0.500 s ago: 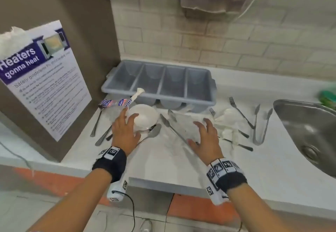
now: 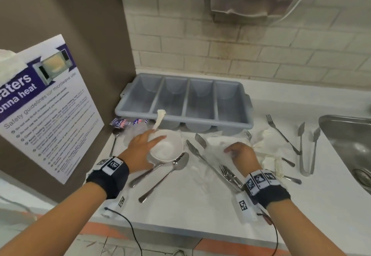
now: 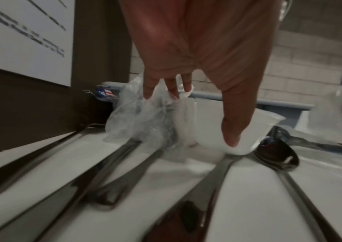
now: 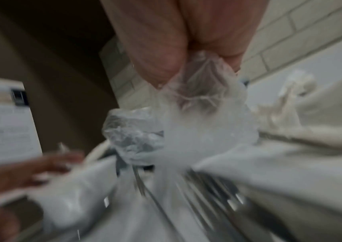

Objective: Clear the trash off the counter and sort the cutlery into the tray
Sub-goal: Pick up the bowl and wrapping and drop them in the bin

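Note:
A grey four-compartment cutlery tray (image 2: 200, 124) stands empty at the back of the white counter. In front of it sits a white bowl (image 2: 168, 149) with a twisted paper strip (image 2: 159, 119) leaning out. My left hand (image 2: 140, 151) reaches over the bowl's left rim with straight fingers. In the left wrist view its thumb (image 3: 232, 131) touches the bowl wall (image 3: 207, 117) and its fingertips touch crumpled clear plastic (image 3: 141, 117). My right hand (image 2: 243, 155) has its fingers curled and pinches a clear plastic wrap (image 2: 214, 151), bunched under its fingers (image 4: 203, 101).
Two spoons (image 2: 166, 177) lie before the bowl, and long tongs (image 2: 208, 165) and forks (image 2: 228, 173) lie by my right wrist. Crumpled napkins (image 2: 267, 145), a fork (image 2: 281, 133) and short tongs (image 2: 307, 151) lie further right, beside the steel sink (image 2: 351, 145). Candy wrappers (image 2: 124, 123) lie at the wall.
My left hand has slid right onto the bowl's rim. My right hand, spread flat before, has curled and gathered the plastic wrap.

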### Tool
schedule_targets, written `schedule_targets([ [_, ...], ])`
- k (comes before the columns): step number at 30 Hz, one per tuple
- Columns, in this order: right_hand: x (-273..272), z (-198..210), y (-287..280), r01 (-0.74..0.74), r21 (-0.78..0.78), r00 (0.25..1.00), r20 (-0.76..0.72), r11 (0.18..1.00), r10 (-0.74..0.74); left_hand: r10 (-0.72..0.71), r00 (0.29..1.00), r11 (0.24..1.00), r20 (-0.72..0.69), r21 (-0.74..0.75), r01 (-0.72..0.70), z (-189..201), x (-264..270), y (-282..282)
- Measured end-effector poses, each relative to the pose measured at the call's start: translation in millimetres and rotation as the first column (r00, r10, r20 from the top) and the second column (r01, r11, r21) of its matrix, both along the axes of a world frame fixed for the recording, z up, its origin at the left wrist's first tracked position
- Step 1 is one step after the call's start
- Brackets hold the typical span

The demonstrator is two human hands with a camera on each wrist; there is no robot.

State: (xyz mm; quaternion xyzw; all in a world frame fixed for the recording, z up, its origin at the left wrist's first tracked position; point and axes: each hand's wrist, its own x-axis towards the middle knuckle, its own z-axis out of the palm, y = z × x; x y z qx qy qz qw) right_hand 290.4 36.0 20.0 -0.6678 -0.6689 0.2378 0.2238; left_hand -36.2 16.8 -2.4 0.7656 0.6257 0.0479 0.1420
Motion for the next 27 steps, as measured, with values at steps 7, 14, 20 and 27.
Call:
schedule_targets([
  [7,13,66,-36,0.322,0.246,0.874,-0.448,0.914,-0.188,-0.085,0.990,0.989,0.110,0.130,0.070,0,6,69],
  [14,12,36,-67,0.449,0.100,0.785,-0.519,0.888,-0.339,-0.134,0.857,0.971,0.497,0.239,0.013,51,-8,17],
  [20,49,28,-18,0.434,0.135,0.876,-0.294,0.891,-0.383,-0.325,0.807,0.935,0.494,0.295,0.196,80,42,-13],
  [27,70,-3,87,0.229,-0.185,0.950,0.257,0.956,-0.178,-0.359,0.779,0.933,0.515,0.168,0.319,59,85,-40],
])
